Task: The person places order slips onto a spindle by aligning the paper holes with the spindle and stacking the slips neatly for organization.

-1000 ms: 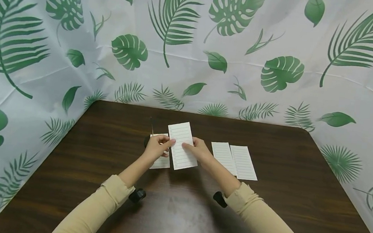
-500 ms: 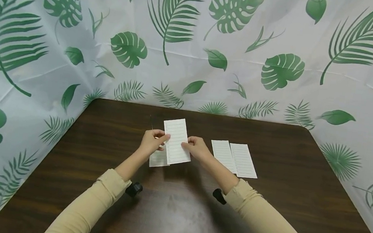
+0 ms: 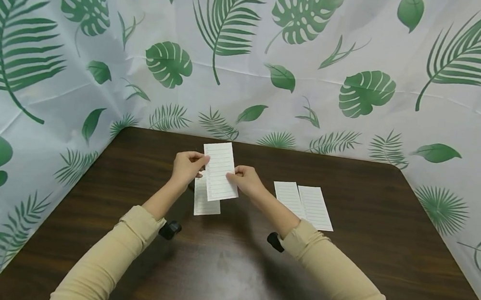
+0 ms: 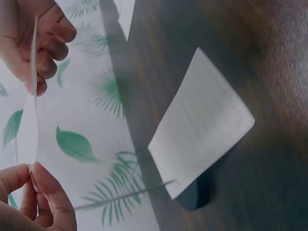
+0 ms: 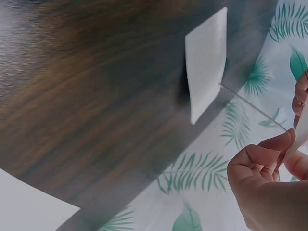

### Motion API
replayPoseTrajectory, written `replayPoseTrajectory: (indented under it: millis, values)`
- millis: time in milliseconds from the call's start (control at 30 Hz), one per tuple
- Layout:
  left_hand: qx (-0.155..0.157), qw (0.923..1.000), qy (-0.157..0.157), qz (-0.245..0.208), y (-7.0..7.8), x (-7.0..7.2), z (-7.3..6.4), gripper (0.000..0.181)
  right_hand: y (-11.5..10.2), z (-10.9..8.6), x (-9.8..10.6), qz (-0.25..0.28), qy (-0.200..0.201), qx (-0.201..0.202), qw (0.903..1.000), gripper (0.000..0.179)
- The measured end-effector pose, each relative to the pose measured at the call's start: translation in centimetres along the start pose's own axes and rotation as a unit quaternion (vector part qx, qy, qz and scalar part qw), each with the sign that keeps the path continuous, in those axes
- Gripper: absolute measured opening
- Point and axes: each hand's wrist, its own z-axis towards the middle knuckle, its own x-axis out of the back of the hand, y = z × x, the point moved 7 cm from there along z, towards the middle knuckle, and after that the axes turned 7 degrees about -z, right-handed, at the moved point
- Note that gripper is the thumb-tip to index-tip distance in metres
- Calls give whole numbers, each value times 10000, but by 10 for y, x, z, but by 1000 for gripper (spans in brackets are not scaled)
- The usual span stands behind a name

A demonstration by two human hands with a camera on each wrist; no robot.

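Note:
My left hand point(image 3: 185, 166) and right hand point(image 3: 248, 180) pinch opposite long edges of a white lined paper slip point(image 3: 222, 172), held raised and tilted above the table. In the left wrist view this slip point(image 4: 28, 132) is seen nearly edge-on. Below it, a second lined slip point(image 4: 202, 120) is pierced by the thin rod point(image 4: 120, 197) of a paper spike, whose dark base point(image 4: 195, 195) shows under the slip. The rod's upper end point(image 5: 281, 126) overlaps the right fingertips in the right wrist view. In the head view the held slip hides the rod.
Two more lined slips, one on the left point(image 3: 288, 195) and one on the right point(image 3: 315, 208), lie side by side on the dark wooden table point(image 3: 220, 273). A leaf-print curtain point(image 3: 238, 87) hangs behind the table's far edge.
Both hands have carried the held slip left and farther back, so it now overlaps the slip on the spike. The two slips on the right have not moved.

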Motion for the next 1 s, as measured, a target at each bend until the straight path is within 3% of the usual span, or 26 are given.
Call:
replayPoseTrajectory:
  millis: [367,633,1000]
  values:
    - [95,9989,469,-13,7,21,15,29,-20,18,-13,65,86,-118,9999,21]
    - [99,9955,940,-64,10,28,23,29,-25,26,-16,145,120,-128,9997,22]
    - [283,9942,1035,-9,9,29,28,26,-26,31,-17,161,201,-39,9997,19]
